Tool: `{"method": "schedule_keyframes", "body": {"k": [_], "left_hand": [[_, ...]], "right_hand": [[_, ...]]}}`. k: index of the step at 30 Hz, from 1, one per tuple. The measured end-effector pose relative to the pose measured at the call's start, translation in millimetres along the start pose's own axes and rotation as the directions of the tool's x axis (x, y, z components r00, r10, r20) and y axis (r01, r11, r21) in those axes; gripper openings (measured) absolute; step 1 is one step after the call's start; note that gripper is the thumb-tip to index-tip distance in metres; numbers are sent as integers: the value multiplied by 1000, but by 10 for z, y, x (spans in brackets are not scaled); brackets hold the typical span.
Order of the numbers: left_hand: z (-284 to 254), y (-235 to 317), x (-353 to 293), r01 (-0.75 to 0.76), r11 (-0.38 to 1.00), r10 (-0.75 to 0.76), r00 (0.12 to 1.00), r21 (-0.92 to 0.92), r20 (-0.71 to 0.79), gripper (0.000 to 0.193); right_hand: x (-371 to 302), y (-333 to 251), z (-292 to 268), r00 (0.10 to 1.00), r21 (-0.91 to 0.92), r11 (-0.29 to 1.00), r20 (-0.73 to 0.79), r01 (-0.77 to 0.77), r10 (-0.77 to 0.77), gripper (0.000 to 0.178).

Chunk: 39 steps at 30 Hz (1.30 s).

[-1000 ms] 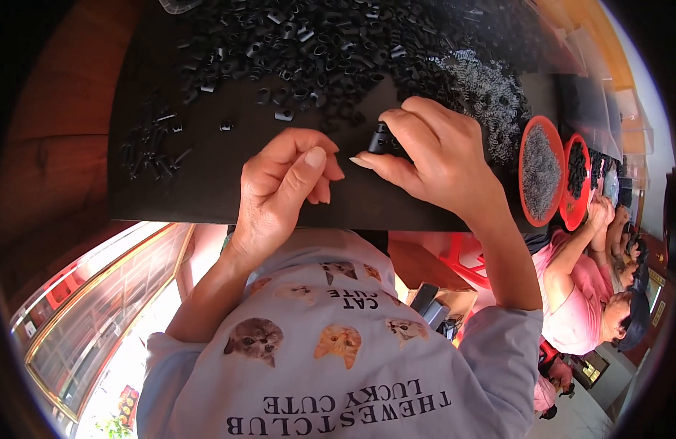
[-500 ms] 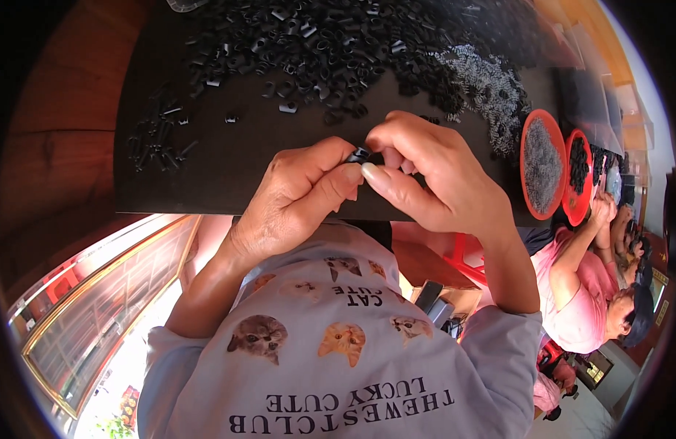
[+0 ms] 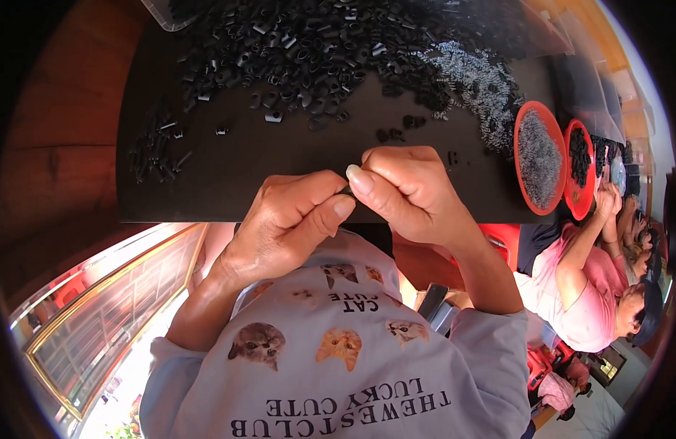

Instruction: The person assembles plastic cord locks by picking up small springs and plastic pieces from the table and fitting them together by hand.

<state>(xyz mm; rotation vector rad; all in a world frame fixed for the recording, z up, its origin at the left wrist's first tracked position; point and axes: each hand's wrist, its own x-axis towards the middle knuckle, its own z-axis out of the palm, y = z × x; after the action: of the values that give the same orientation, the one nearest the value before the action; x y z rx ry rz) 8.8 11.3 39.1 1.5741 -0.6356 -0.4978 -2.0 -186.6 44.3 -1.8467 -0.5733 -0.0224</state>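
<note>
Close to the table's near edge, my two hands meet over a small black part (image 3: 346, 190), mostly covered by fingers. My left hand (image 3: 286, 223) pinches it between thumb and bent forefinger. Against its other side, my right hand (image 3: 415, 194) is closed, the thumb pressed beside the curled forefinger. What else the right fingers hold is hidden. Beyond my hands lies a wide heap of short black tube-like pieces (image 3: 308, 62). Small metal springs (image 3: 473, 84) lie spread at its right end.
Slim black pieces (image 3: 155, 150) lie at the table's left. An orange-red bowl (image 3: 544, 114) of springs stands at the right, beside another red bowl (image 3: 578, 203) holding black parts. A clear plastic container (image 3: 164, 14) sits far left. A co-worker in pink (image 3: 583, 289) sits at the right.
Both hands have come nearer to me, and the right fingers have curled tighter. The black part, plainer before, is now mostly covered. Loose black pieces beyond the right hand now show.
</note>
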Motion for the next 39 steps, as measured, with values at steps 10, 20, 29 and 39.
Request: {"method": "schedule_keyframes", "body": {"k": [10,20,29,39], "left_hand": [[12,111,11,261,876,-310,949,-405,-59,23],[55,128,15,259,939,-270,963,-225,-19,22],[19,40,-89,152,980,-167,980,-132,-112,23],[-54,-29,-119,128,991,-121,976,28,-182,24]], "right_hand": [[-110,-62,-139,960,-499,845,-85,191,-267,62],[-59,11,5,934,-582,760,-1,290,-357,60],[-93,-63,-118,957,-557,793,9,247,-291,34],[46,-18,-299,931,-675,692,-21,255,-363,39]]}}
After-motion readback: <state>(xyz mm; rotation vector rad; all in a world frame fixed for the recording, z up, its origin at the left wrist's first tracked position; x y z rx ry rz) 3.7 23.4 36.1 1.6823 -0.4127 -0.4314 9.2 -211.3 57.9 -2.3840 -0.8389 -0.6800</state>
